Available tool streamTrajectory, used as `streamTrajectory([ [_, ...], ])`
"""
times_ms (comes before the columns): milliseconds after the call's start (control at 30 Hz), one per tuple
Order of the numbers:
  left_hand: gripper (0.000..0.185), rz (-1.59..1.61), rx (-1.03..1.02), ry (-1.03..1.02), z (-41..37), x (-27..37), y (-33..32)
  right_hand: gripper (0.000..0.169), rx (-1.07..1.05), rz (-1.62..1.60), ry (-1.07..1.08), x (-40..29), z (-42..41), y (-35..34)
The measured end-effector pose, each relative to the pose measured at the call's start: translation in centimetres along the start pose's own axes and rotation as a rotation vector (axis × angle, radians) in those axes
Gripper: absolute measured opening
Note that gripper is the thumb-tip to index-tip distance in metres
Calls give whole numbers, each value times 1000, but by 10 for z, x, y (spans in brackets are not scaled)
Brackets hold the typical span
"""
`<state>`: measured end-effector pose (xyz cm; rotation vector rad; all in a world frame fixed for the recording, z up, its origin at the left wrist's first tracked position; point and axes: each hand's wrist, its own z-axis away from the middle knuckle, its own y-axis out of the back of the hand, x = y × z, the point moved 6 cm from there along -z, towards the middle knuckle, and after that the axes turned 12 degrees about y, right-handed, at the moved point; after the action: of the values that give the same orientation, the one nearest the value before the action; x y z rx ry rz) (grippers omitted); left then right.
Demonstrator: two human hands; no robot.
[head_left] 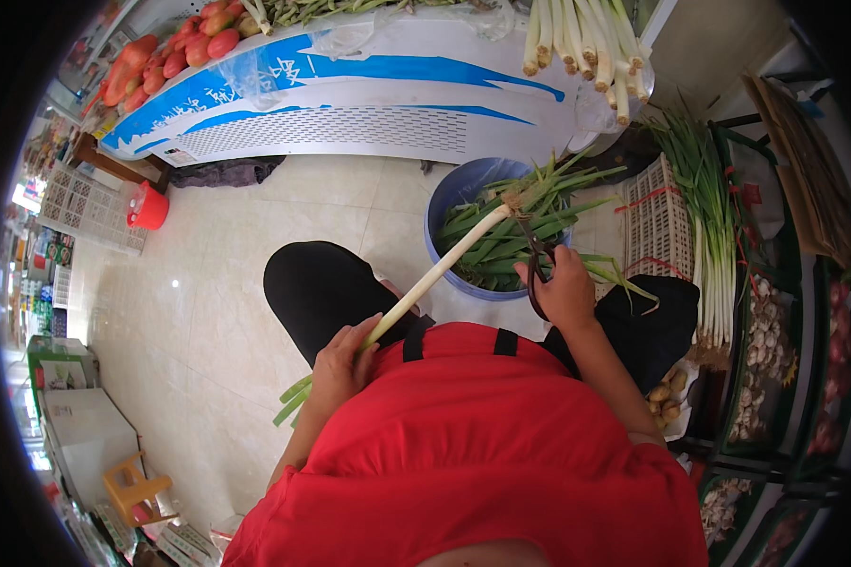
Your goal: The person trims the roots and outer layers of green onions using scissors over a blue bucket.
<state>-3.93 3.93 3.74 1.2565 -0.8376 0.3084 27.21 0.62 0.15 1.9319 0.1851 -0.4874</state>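
Observation:
My left hand (344, 358) grips a long white-stemmed leek or large scallion (436, 273) by its greener part. Its leaf ends stick out past my wrist on the far left. The root end, with a brown tuft, points up and right over a blue plastic bucket (436, 237). A pair of dark-handled scissors (537, 273) is in my right hand (569, 289), with the blades up by the roots. Whether the blades touch the roots I cannot tell. Green leaf trimmings (486, 244) fill much of the bucket, some hanging over its right rim.
Ahead stands a white and blue display case (369, 85) with tomatoes (197, 49) and trimmed leeks (588, 42) on top. A plastic crate (652, 220) and bundled scallions (713, 269) are to the right, beside garlic bins (766, 337). At left are a red bucket (149, 207) and yellow stool (136, 489).

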Motion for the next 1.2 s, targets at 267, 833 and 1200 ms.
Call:
streamTrajectory([
  [267,41,-27,-1,-8,-1,-1,-1,52,84,210,92,2,-4,9],
  [833,31,-160,203,-14,-4,-13,0,51,-164,-72,-71,20,2,-14],
  [1200,31,-239,276,-125,-1,-17,1,52,-185,-49,-43,8,0,-9],
])
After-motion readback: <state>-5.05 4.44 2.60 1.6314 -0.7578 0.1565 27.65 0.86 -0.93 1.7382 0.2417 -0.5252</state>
